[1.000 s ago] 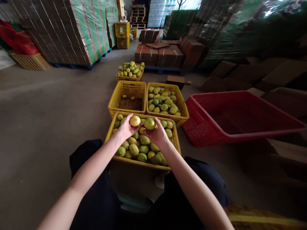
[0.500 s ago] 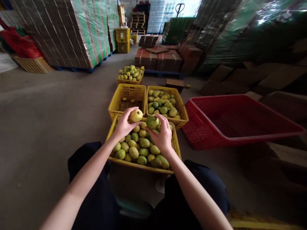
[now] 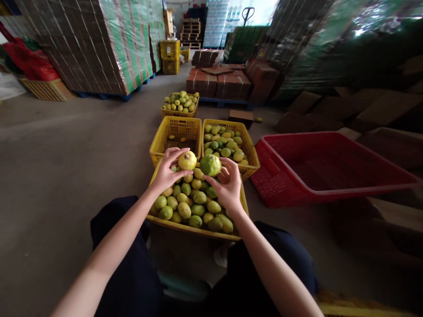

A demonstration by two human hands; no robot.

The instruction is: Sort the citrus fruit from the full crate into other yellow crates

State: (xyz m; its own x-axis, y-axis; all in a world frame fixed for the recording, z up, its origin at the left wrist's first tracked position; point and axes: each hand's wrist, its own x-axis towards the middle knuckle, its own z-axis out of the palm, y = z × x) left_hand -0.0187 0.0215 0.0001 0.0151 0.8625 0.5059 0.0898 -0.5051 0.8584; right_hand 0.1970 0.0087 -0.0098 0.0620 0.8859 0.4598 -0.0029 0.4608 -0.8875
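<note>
Between the thumb and fingers of my left hand is a yellow lemon, its nubbed end facing me. My right hand grips a green lemon from the right and below. The two fruits are held side by side with a small gap between them. Under both hands stands a yellow crate full of green and yellow lemons. My wrists and fingers cover part of its sides and far end.
Behind it, a yellow crate has a couple of lemons on its bottom, beside another crate holding many. A filled crate stands farther back. To the right is a large red bin; wrapped pallet stacks rise at left.
Both lemons have turned in my fingers, and the yellow one now shows its nubbed end. My right hand has shifted slightly right, its fingers more behind the green lemon.
</note>
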